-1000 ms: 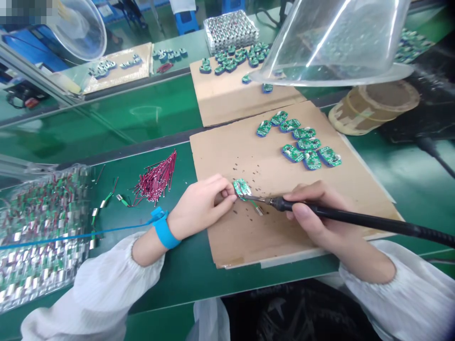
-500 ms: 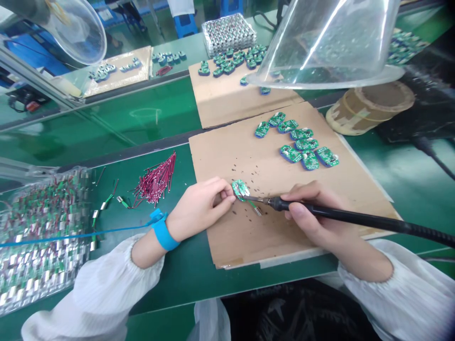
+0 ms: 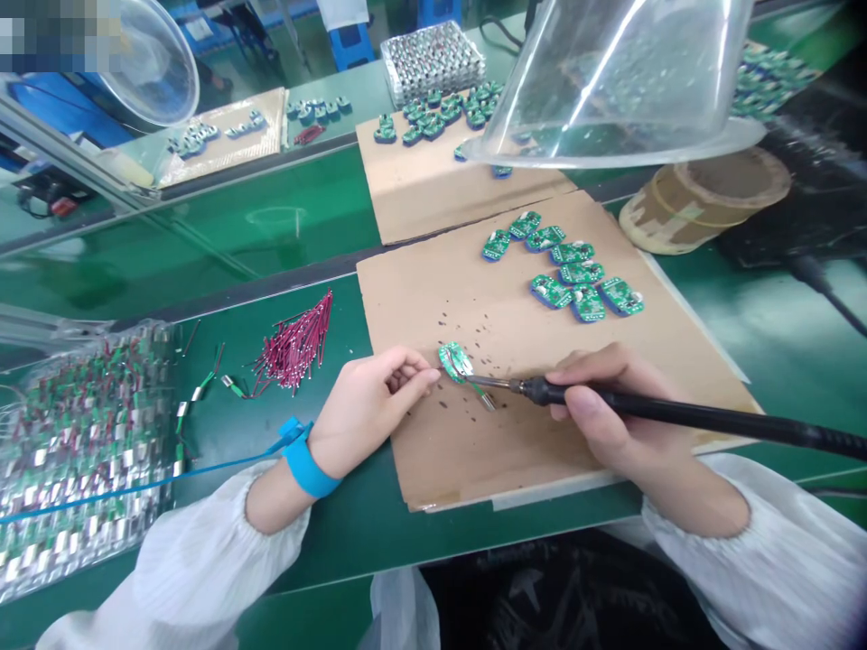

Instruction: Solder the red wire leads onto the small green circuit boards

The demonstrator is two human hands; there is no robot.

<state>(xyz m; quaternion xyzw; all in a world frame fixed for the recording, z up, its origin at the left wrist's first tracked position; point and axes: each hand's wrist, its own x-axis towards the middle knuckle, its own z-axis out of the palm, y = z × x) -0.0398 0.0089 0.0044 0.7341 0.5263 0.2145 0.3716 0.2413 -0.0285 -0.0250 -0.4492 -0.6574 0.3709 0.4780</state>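
A small green circuit board lies on the cardboard sheet, with a small silver part on green wire at its lower right. My left hand, wearing a blue wrist strap, is closed in a pinch just left of the board. A thin wire seems to run from its fingertips to the board; the fingers partly hide it. In my right hand is a black-handled soldering iron, held like a pen. Its tip touches or nearly touches the board's lower right side.
Several finished-looking boards lie up the cardboard. Left are a pile of dark red wires and a clear tray of silver parts. A clear funnel-shaped hood hangs above a taped round tub. Beyond the low divider stand more boards.
My left hand has drawn slightly left, away from the board's edge. The iron's handle has shifted a little right, its tip staying at the board.
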